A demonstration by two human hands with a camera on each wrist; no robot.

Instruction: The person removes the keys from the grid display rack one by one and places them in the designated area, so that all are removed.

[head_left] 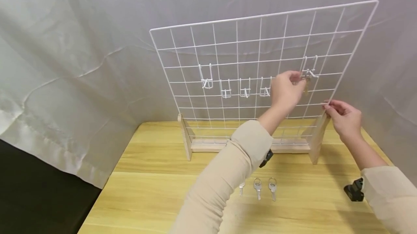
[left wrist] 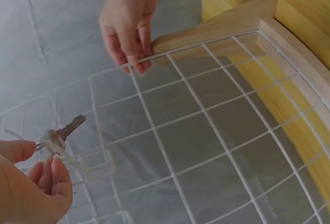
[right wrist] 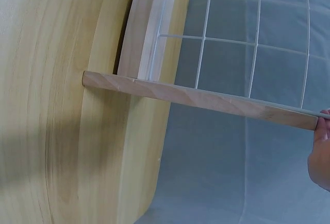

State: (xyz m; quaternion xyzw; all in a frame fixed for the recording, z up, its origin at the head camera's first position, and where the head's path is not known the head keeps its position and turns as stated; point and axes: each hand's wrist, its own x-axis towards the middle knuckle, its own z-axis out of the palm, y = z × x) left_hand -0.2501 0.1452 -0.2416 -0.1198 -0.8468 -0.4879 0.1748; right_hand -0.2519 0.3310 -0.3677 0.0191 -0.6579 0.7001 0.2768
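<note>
A white wire grid (head_left: 248,63) stands upright in a wooden base (head_left: 208,147). My left hand (head_left: 286,88) reaches across to a white hook (head_left: 311,71) at the grid's upper right. Its thumb and fingers pinch the ring of a key (left wrist: 69,128) at that hook; whether the ring is over the hook's prong cannot be told. My right hand (head_left: 348,120) pinches the grid's right side edge, just above the wooden side support (head_left: 318,138). In the right wrist view, only part of the right hand (right wrist: 320,154) shows, at the support's tip.
More white hooks, among them one higher hook (head_left: 206,77) at the left, hang on the grid. On the wooden table (head_left: 146,187) lie keys with rings, including a silver key (head_left: 272,189); the left sleeve partly covers that row. A grey curtain (head_left: 97,63) hangs behind.
</note>
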